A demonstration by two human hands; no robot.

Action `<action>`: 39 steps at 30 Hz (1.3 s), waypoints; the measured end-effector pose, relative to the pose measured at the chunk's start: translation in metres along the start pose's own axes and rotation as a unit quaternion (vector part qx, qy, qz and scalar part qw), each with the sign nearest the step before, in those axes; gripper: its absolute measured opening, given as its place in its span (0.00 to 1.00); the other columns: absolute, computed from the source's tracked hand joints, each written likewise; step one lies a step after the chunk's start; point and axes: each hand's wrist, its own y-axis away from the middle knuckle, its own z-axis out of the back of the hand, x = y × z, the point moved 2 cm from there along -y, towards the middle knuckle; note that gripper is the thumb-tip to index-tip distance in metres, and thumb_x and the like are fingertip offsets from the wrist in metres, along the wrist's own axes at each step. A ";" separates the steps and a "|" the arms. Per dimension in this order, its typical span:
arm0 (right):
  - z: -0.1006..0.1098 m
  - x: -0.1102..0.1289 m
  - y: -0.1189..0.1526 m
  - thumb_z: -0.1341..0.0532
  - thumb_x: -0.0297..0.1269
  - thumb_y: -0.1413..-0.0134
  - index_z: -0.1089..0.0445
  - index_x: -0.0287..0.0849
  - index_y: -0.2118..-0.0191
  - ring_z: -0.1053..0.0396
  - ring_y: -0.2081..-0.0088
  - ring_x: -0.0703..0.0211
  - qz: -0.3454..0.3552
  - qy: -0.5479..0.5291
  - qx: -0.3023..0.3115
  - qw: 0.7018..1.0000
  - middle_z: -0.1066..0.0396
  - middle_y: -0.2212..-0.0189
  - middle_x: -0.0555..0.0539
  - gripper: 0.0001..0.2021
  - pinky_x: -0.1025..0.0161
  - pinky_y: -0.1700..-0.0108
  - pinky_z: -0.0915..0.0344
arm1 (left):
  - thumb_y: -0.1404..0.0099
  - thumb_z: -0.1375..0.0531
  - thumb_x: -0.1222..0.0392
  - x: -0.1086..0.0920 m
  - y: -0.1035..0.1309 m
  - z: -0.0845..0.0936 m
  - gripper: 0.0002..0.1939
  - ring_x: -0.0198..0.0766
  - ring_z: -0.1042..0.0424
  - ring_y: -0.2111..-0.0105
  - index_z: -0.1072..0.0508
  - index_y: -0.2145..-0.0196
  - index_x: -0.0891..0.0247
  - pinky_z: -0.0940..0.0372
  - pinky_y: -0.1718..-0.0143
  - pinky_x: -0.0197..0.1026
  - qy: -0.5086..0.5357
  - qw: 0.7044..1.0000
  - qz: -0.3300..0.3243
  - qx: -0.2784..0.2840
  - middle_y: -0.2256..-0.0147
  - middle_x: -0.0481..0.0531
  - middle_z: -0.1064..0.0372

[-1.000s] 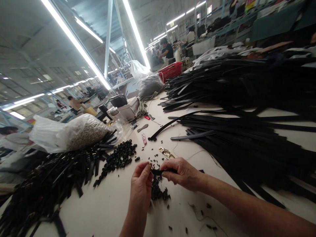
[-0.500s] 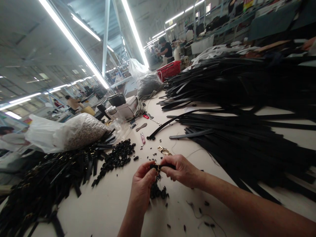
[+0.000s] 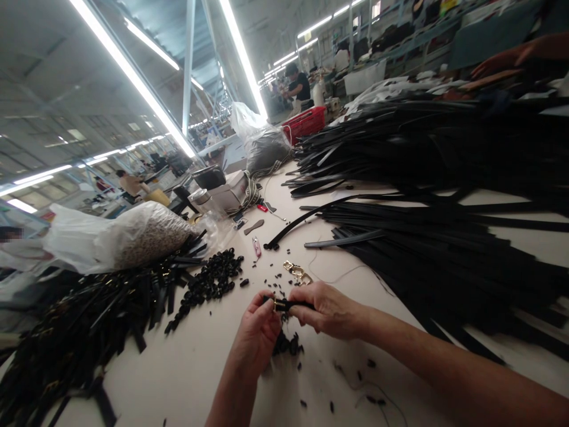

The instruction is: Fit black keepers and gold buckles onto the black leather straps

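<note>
My left hand (image 3: 260,329) and my right hand (image 3: 326,308) meet over the table and pinch a short black strap (image 3: 293,305) with a small gold buckle (image 3: 279,306) at its left end. Under the hands lies a small heap of black loops (image 3: 287,345). Two loose gold buckles (image 3: 297,273) rest just beyond my right hand. A bigger heap of black loops (image 3: 213,280) lies to the left.
Long black straps (image 3: 435,237) are piled across the right side. Short black straps with buckles (image 3: 84,320) cover the left. A plastic bag (image 3: 120,237), a small pink clipper (image 3: 257,247) and a red basket (image 3: 304,124) stand farther back. Other people work in the distance.
My hands have drawn closer together, and the gold buckle now shows on the strap's left end. The view has shifted slightly.
</note>
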 end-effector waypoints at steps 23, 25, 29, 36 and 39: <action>-0.001 -0.013 -0.002 0.43 0.46 0.39 0.29 0.38 0.72 0.36 0.82 0.69 0.011 -0.022 0.012 1.000 0.32 0.81 0.52 0.18 0.73 0.77 0.43 | 0.46 0.29 0.63 0.012 0.000 0.003 0.12 0.34 0.32 0.69 0.28 0.68 0.65 0.37 0.65 0.33 -0.163 0.984 -0.039 0.060 0.71 0.48 0.31; 0.000 -0.013 -0.003 0.42 0.46 0.40 0.29 0.38 0.74 0.39 0.81 0.69 0.016 -0.006 0.006 1.000 0.35 0.83 0.54 0.18 0.73 0.78 0.46 | 0.47 0.29 0.63 0.011 0.002 0.002 0.12 0.34 0.32 0.69 0.27 0.68 0.64 0.37 0.65 0.33 -0.177 0.982 -0.037 0.051 0.71 0.49 0.31; 0.001 -0.012 -0.003 0.40 0.40 0.44 0.30 0.38 0.77 0.46 0.81 0.70 0.040 0.072 -0.026 0.996 0.42 0.84 0.56 0.15 0.71 0.78 0.52 | 0.48 0.28 0.60 0.010 0.004 -0.001 0.13 0.34 0.32 0.69 0.25 0.67 0.65 0.37 0.66 0.32 -0.167 0.984 -0.027 0.050 0.70 0.51 0.30; 0.003 -0.006 -0.002 0.41 0.36 0.45 0.27 0.40 0.70 0.40 0.76 0.66 0.038 0.115 -0.036 0.992 0.34 0.79 0.53 0.08 0.70 0.73 0.47 | 0.50 0.27 0.58 0.008 -0.001 0.003 0.13 0.32 0.31 0.71 0.25 0.71 0.66 0.34 0.68 0.31 -0.145 0.988 -0.049 0.008 0.71 0.51 0.29; 0.005 -0.006 -0.001 0.42 0.33 0.46 0.29 0.40 0.70 0.39 0.76 0.66 0.017 0.110 -0.048 0.993 0.34 0.79 0.53 0.06 0.69 0.72 0.46 | 0.53 0.25 0.59 0.005 -0.003 0.006 0.15 0.31 0.31 0.72 0.25 0.72 0.67 0.33 0.68 0.30 -0.121 0.990 -0.069 -0.023 0.71 0.51 0.29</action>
